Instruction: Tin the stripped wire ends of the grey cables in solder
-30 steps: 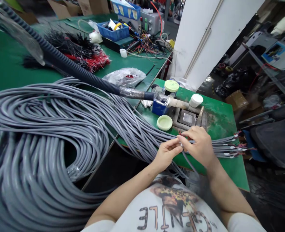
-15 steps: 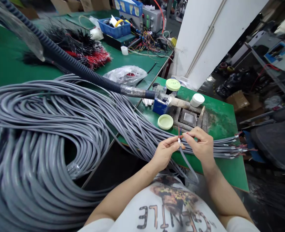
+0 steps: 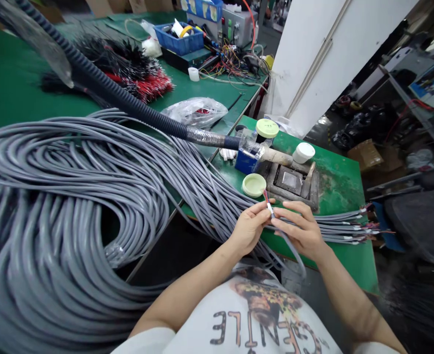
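While the left fingers pinch the grey cable, the right fingers splay loosely against it.

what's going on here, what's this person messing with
A person holds the end of a gray cable in the left hand, its colored wires pointing away from them. The right hand's fingers are at the cable too, though whether they grip it is unclear. More gray cables lie coiled to the left and stretch across the green bench, beyond the hands.
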Available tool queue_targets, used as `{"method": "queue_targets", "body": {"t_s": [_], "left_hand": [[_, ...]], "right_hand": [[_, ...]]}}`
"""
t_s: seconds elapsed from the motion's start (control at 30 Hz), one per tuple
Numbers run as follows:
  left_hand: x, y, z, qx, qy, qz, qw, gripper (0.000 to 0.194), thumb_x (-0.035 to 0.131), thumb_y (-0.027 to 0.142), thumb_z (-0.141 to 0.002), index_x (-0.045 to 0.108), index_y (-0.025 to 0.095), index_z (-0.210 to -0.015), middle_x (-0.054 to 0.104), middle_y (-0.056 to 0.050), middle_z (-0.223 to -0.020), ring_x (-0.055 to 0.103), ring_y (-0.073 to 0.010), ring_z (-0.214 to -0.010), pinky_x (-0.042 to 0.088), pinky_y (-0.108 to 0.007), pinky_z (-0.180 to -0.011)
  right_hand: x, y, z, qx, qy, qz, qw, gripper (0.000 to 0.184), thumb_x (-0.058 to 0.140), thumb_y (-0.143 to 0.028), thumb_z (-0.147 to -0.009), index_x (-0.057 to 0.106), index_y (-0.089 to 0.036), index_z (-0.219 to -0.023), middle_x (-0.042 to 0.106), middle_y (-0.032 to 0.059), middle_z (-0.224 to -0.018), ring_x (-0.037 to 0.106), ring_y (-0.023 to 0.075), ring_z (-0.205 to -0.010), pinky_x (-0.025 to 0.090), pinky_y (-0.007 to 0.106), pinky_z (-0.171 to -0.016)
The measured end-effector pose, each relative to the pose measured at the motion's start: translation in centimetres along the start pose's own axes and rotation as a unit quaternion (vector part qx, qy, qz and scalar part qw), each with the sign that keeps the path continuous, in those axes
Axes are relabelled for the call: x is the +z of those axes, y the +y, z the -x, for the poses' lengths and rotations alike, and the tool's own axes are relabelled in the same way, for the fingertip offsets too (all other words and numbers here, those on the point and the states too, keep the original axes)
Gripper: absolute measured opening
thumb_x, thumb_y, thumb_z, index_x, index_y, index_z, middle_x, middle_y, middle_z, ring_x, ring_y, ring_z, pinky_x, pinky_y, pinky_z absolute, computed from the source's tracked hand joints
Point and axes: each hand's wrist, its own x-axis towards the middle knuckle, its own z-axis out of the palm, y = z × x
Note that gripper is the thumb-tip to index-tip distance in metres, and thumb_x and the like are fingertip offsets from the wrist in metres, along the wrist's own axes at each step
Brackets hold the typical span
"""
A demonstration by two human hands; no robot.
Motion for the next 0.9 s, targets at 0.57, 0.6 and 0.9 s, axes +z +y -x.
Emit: {"method": "queue_targets", "body": {"t_s": [0.57, 0.6, 0.9], "left_hand": [[-5.0, 0.2, 1.9, 0.370, -0.038, -0.564, 0.737, 0.021, 0.057, 0.021, -0.088, 0.069, 0.021, -0.104, 0.074, -0.006, -0.088, 0.061, -0.0176, -0.081, 0.044, -0.035, -0.081], [-5.0, 0.2, 1.9, 0.368, -0.044, -0.570, 0.733, 0.021, 0.056, 0.021, -0.088, 0.069, 0.020, -0.105, 0.074, -0.006, -0.088, 0.061, -0.0179, -0.081, 0.044, -0.035, -0.081], [-5.3, 0.3, 1.8, 0.373, -0.060, -0.579, 0.722, 0.024, 0.054, 0.023, -0.089, 0.066, 0.021, -0.109, 0.074, -0.007, -0.090, 0.062, -0.0187, -0.085, 0.043, -0.036, -0.083]], "right_hand": [[2.3, 5.5, -8.3, 0.213, 0.081, -0.015, 0.974, 0.022, 0.048, -0.034, -0.093, 0.066, -0.021, -0.096, 0.066, 0.0058, -0.096, 0.060, 0.0208, -0.094, 0.047, 0.036, -0.087], [2.5, 5.7, -8.6, 0.213, 0.068, -0.009, 0.975, 0.023, 0.048, -0.034, -0.093, 0.067, -0.021, -0.096, 0.066, 0.0058, -0.096, 0.060, 0.0211, -0.095, 0.046, 0.036, -0.087], [4.2, 7.3, -10.3, 0.227, 0.000, 0.028, 0.974, 0.025, 0.047, -0.036, -0.092, 0.068, -0.022, -0.092, 0.068, 0.0065, -0.093, 0.062, 0.0230, -0.091, 0.047, 0.038, -0.086]]}}
